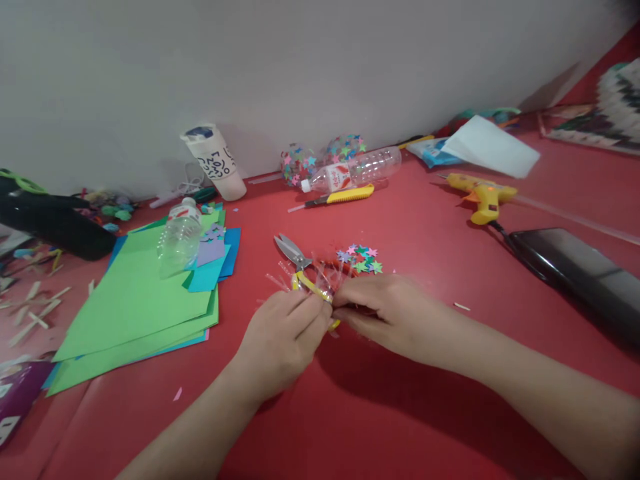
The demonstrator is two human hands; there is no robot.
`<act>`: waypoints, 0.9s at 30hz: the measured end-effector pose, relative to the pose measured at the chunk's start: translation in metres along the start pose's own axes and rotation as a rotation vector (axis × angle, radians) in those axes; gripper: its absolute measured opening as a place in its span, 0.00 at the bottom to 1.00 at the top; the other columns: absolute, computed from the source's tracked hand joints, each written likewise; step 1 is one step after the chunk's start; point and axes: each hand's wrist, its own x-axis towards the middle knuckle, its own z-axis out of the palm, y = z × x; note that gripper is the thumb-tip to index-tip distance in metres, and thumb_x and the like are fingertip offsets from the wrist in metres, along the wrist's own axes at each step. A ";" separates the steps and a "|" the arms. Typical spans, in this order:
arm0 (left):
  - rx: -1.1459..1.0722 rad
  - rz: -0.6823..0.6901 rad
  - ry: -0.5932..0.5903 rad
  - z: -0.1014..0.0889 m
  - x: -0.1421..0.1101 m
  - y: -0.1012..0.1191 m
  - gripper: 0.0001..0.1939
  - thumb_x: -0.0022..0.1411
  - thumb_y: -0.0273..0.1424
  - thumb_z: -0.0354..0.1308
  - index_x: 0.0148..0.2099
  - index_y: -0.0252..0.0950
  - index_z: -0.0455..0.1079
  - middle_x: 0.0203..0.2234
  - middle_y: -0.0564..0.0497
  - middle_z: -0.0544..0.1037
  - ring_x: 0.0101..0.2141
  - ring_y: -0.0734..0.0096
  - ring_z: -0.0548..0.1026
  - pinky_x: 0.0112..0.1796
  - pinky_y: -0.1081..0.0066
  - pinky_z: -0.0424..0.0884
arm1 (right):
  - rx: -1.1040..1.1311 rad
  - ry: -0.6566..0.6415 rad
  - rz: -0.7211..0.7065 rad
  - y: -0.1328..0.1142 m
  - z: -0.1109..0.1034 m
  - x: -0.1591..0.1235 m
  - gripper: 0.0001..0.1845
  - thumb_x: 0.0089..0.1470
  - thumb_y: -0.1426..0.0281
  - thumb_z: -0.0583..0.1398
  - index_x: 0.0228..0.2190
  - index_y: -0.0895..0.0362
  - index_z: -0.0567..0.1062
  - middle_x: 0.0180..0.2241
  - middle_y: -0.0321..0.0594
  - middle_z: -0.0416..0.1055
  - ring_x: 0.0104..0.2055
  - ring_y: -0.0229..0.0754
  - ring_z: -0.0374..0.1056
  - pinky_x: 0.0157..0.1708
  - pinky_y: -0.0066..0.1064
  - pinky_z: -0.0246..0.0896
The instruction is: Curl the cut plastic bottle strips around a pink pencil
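Observation:
My left hand (286,333) and my right hand (395,313) meet above the red table, fingers pinched together. Between them is a clear plastic piece cut into thin strips (327,270), which fan out past my fingertips; its lower part is hidden by my fingers. Scissors (293,251) with yellow handles lie just beyond, blades pointing away to the left and the handles partly behind my left hand. A small pile of coloured paper stars (361,259) lies behind my right hand.
Green and blue paper sheets (135,287) lie at left, with a cut clear bottle (181,237) on top. Along the wall are a white tumbler (215,163), a plastic bottle (355,171) and a yellow cutter (350,194). A yellow glue gun (483,193) and a black phone (575,267) lie right.

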 end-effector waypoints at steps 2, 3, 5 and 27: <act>0.012 -0.014 0.030 -0.001 0.000 0.000 0.05 0.61 0.25 0.53 0.39 0.31 0.68 0.29 0.48 0.75 0.31 0.66 0.68 0.31 0.67 0.63 | 0.002 0.007 0.016 -0.001 0.001 0.000 0.08 0.55 0.76 0.55 0.30 0.58 0.74 0.29 0.38 0.74 0.31 0.38 0.68 0.29 0.26 0.53; -0.001 -0.032 0.044 -0.002 0.000 0.001 0.05 0.61 0.25 0.53 0.40 0.30 0.68 0.30 0.47 0.75 0.31 0.66 0.68 0.32 0.66 0.63 | 0.000 0.007 0.028 -0.001 0.002 0.000 0.08 0.54 0.76 0.54 0.29 0.58 0.73 0.29 0.38 0.74 0.31 0.38 0.68 0.29 0.26 0.53; -0.044 -0.075 0.058 -0.003 0.000 0.002 0.06 0.61 0.25 0.54 0.40 0.30 0.68 0.30 0.46 0.75 0.32 0.66 0.68 0.33 0.66 0.64 | -0.021 0.013 0.052 -0.003 0.004 -0.001 0.09 0.55 0.76 0.54 0.26 0.58 0.72 0.26 0.38 0.73 0.28 0.38 0.67 0.27 0.26 0.51; -0.098 -0.055 -0.087 0.001 -0.005 -0.001 0.08 0.64 0.24 0.47 0.39 0.30 0.67 0.30 0.46 0.73 0.31 0.66 0.66 0.33 0.66 0.62 | -0.166 -0.026 0.090 -0.010 0.015 -0.007 0.10 0.55 0.76 0.50 0.27 0.60 0.70 0.26 0.41 0.72 0.26 0.40 0.66 0.25 0.30 0.49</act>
